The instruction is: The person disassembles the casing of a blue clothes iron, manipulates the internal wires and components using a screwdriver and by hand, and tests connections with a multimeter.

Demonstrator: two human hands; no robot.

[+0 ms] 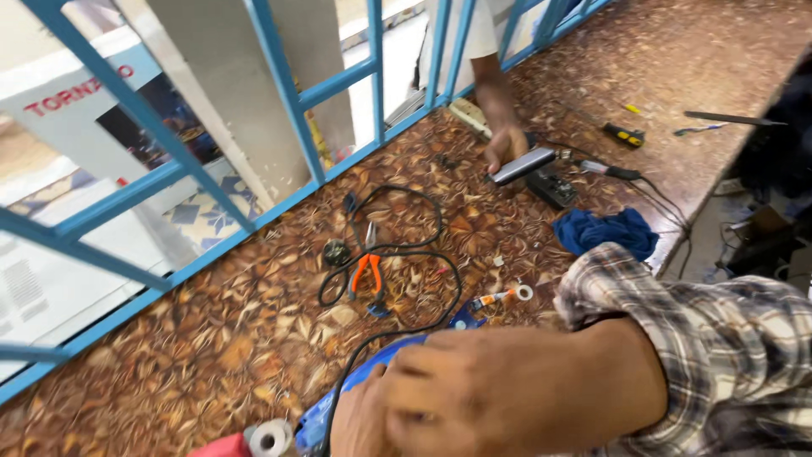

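Far left of the hands, blue window bars run along the back edge of the brown leaf-pattern counter. The counter between the bars and the hands is mostly bare, so there is open room on that side.

At the bottom edge, just left of the hands, sits a white tape roll next to something red.

The left hand is low in the view, and the right hand covers most of it, so I cannot tell how its fingers sit. It touches a blue tool. The tool's shape is mostly hidden. The right hand lies flat on top of the left hand with its fingers spread and curled down. Its plaid sleeve fills the bottom right.

Just past the hands, a black cord loops over the counter, and one end runs down under them. Orange-handled pliers lie inside the loop. A small white ring lies near the right wrist.

Farther right, a blue cloth lies close to the counter's front edge. Beyond it, another person's hand holds a grey flat device over a black box. A yellow-and-black screwdriver lies well away on the far right.
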